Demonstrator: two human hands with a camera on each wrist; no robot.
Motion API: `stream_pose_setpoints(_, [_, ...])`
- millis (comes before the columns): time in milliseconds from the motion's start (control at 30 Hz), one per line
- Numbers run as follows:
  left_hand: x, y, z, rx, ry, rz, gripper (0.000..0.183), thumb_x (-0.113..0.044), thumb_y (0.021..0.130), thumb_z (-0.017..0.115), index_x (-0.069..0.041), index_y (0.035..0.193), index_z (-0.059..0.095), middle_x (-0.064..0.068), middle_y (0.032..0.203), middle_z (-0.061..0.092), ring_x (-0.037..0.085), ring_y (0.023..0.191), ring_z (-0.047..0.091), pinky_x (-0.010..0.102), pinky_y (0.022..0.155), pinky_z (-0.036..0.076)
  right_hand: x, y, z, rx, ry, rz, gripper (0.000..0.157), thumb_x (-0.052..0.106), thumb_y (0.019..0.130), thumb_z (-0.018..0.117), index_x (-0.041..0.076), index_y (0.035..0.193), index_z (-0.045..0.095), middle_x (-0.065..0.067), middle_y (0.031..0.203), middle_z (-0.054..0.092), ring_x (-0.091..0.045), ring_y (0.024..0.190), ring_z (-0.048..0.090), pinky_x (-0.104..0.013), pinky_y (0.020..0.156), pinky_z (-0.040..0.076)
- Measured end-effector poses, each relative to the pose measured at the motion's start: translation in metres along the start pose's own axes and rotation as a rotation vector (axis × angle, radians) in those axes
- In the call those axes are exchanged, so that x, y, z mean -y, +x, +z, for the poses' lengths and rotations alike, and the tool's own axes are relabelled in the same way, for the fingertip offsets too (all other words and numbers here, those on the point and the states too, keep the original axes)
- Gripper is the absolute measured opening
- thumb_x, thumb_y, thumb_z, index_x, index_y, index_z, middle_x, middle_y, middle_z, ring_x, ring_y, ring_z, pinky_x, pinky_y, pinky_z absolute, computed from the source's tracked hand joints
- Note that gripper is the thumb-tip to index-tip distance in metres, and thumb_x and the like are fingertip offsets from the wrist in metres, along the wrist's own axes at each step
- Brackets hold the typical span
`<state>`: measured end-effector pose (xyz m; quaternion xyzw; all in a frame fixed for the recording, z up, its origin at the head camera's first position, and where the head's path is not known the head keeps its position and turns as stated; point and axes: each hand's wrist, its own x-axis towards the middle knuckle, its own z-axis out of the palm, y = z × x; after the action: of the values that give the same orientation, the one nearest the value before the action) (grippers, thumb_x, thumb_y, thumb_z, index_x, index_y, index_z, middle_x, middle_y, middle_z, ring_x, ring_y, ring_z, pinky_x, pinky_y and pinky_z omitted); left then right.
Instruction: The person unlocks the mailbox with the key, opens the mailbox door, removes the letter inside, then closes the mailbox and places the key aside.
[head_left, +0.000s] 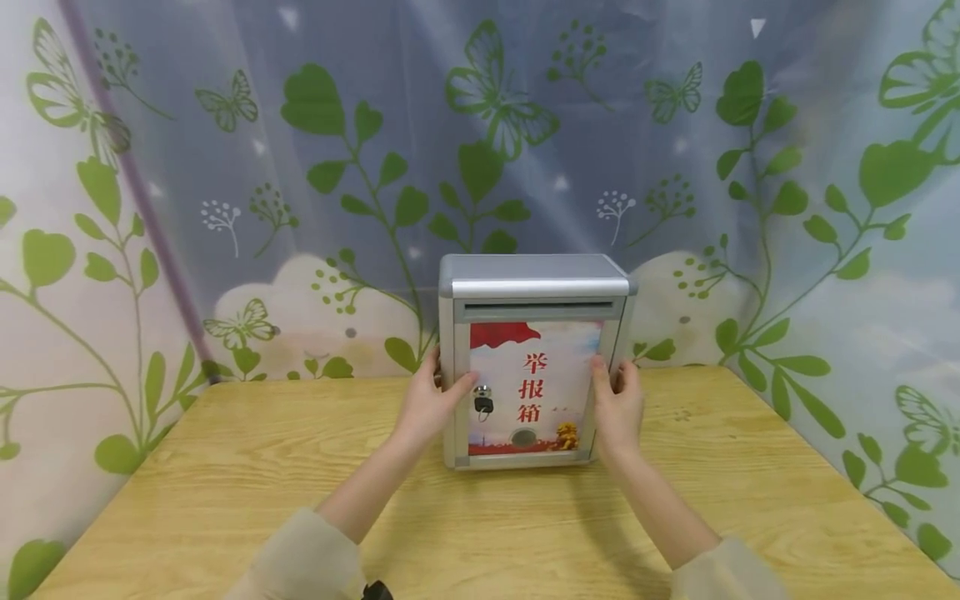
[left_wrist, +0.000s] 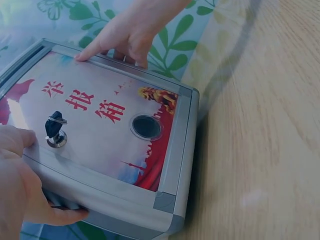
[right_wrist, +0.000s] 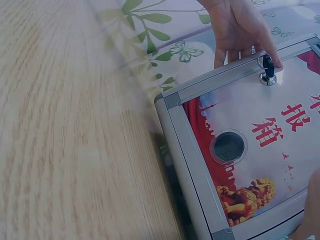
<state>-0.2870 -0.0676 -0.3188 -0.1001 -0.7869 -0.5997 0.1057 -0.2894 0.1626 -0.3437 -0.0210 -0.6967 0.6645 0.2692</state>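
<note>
A silver metal report box (head_left: 536, 287) with a top slot and a printed front panel with red characters stands upright at mid-table. My left hand (head_left: 427, 408) grips its left side, thumb on the front beside the lock, the other fingers round the side. The right side is held by my right hand (head_left: 619, 412) in the same way. A black-headed key (left_wrist: 54, 122) with a small ring sits in the lock on the panel's left part. Low on the panel is a round window (right_wrist: 228, 147). Whether the box's base touches the table cannot be told.
The wood-grain table (head_left: 285, 450) spreads to both sides and in front of the box. Behind it hangs a curtain (head_left: 360, 208) printed with green leaves and butterflies, continuing along both sides. A small dark object (head_left: 377, 591) shows at the bottom edge by the left sleeve.
</note>
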Motion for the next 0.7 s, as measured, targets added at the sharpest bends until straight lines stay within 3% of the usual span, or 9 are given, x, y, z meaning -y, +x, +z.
stream_pose_setpoints(200, [0.007,-0.001,-0.004,0.009,-0.028,-0.028,0.078,-0.026,0.088,0.064,-0.004,0.147,0.018,0.019,0.144,0.033,0.038,0.124,0.041,0.047,0.095,0.040,-0.003,-0.001,0.005,0.044,0.005,0.019,0.047,0.043,0.093,0.049,0.003,0.115,0.042,-0.005,0.091,0.037,-0.015,0.086,0.038,-0.023,0.070,0.036])
stream_pose_setpoints(433, [0.012,0.000,-0.008,0.011,-0.003,-0.017,0.075,-0.027,0.089,0.063,-0.003,0.146,0.022,0.019,0.142,0.037,0.038,0.121,0.044,0.047,0.094,0.041,-0.004,-0.003,0.008,0.061,0.027,0.021,0.045,0.040,0.094,0.050,0.002,0.117,0.044,-0.005,0.092,0.041,-0.015,0.085,0.039,-0.022,0.069,0.037])
stream_pose_setpoints(533, [0.013,-0.001,-0.009,0.012,-0.002,-0.012,0.074,-0.027,0.088,0.064,-0.002,0.145,0.024,0.020,0.140,0.038,0.037,0.120,0.046,0.047,0.094,0.042,-0.003,-0.003,0.009,0.068,0.023,0.026,0.048,0.040,0.094,0.049,0.001,0.122,0.042,-0.006,0.100,0.044,-0.015,0.091,0.041,-0.022,0.075,0.039])
stream_pose_setpoints(700, [0.015,0.000,-0.009,0.016,-0.001,-0.015,0.074,-0.027,0.088,0.064,0.000,0.145,0.023,0.021,0.140,0.038,0.037,0.119,0.046,0.047,0.094,0.042,-0.003,-0.003,0.009,0.094,0.024,0.046,0.055,0.040,0.094,0.048,-0.001,0.129,0.037,-0.015,0.116,0.045,-0.020,0.104,0.042,-0.032,0.089,0.038])
